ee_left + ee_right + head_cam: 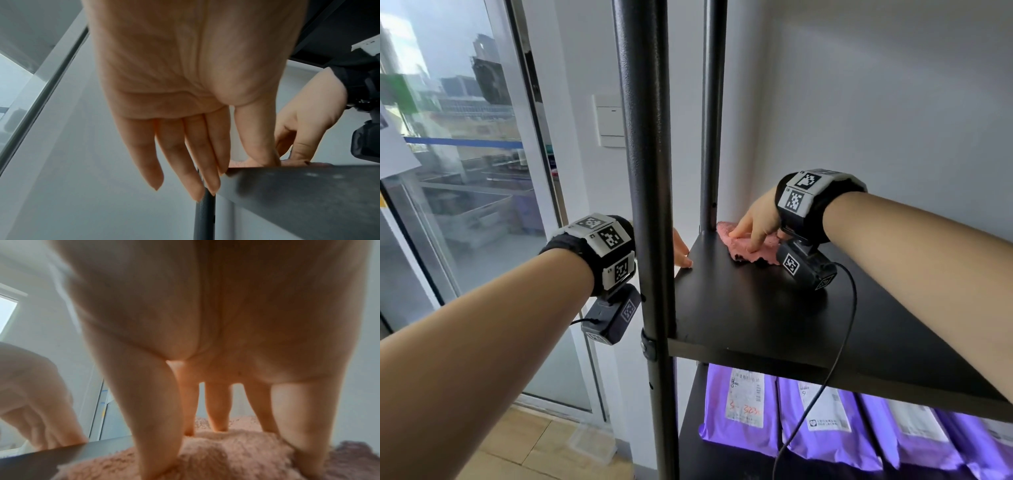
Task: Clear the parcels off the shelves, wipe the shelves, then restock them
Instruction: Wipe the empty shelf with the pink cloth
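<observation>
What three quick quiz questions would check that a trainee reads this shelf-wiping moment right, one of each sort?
1. True or false: the right hand presses the fluffy pink cloth onto the black upper shelf board.
2. Multiple choice: where does the left hand rest? A) on a parcel; B) on the left edge of the upper shelf board, behind the dark metal upright post; C) on the white wall switch.
3. Fill in: the purple plastic mailer parcels with white labels lie on the ____ shelf.

Key: 1 true; 2 B; 3 lower.
</observation>
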Motion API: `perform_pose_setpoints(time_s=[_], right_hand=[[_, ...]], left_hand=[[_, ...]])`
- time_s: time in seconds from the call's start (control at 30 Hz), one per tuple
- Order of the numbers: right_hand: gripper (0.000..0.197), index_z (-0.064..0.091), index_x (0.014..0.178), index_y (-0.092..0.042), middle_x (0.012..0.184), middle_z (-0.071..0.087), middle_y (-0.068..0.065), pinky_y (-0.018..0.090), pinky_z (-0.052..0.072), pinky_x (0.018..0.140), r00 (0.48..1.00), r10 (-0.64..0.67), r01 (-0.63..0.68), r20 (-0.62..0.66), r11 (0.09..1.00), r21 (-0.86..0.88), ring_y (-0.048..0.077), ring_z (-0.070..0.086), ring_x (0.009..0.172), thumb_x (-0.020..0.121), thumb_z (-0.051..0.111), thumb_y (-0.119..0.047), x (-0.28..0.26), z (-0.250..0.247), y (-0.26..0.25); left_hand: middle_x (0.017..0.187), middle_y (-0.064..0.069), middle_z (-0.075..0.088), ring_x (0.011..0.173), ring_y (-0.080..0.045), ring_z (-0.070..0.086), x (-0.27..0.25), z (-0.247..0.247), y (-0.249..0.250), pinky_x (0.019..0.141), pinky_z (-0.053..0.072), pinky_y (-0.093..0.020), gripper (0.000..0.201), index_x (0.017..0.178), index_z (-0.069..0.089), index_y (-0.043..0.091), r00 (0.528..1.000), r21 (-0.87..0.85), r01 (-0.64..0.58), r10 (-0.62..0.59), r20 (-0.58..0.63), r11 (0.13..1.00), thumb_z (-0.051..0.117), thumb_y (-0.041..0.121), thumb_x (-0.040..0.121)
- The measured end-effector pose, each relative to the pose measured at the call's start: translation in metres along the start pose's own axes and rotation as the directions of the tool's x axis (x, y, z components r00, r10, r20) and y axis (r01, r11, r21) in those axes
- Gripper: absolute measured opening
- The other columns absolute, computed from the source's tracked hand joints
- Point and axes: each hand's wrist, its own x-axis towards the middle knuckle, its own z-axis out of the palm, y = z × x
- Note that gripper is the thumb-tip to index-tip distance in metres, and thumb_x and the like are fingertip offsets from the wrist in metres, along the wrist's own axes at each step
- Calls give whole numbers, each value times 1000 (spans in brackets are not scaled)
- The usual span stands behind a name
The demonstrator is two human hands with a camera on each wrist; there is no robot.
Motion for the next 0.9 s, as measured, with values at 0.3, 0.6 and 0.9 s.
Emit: perform_pose_setpoints(time_s=[0.3, 0.6, 0.9], right_hand=[[63, 23, 147, -36, 155, 23, 1, 34, 37, 106, 995, -68, 67, 71, 998, 15, 22, 37, 131, 94, 54, -25, -54, 18, -37], [56, 35, 142, -38, 124, 53, -7, 17, 40, 77, 988, -124, 127, -97, 992, 26, 8, 54, 87, 91, 57, -30, -141, 53, -82], [52, 47, 135, -36, 123, 59, -6, 22, 47, 76, 894, -16, 114, -448, 975, 193, 18, 61, 99, 86, 61, -24, -158, 115, -95]], left_hand=[[88, -2, 70, 84, -21, 68, -44, 15, -24, 77, 57, -35, 17, 95, 71, 11, 997, 73, 40, -35, -76, 997, 62, 22, 86], [101, -3, 72, 94, -11, 67, -133, 47, -10, 72, 45, -15, 24, 103, 70, 7, 975, -104, -52, 28, -222, 993, 51, 17, 92], [87, -1, 65, 83, -20, 58, -165, 66, 10, 69, 46, -29, 27, 80, 67, 16, 888, 180, 4, 80, -453, 984, 54, 38, 89]])
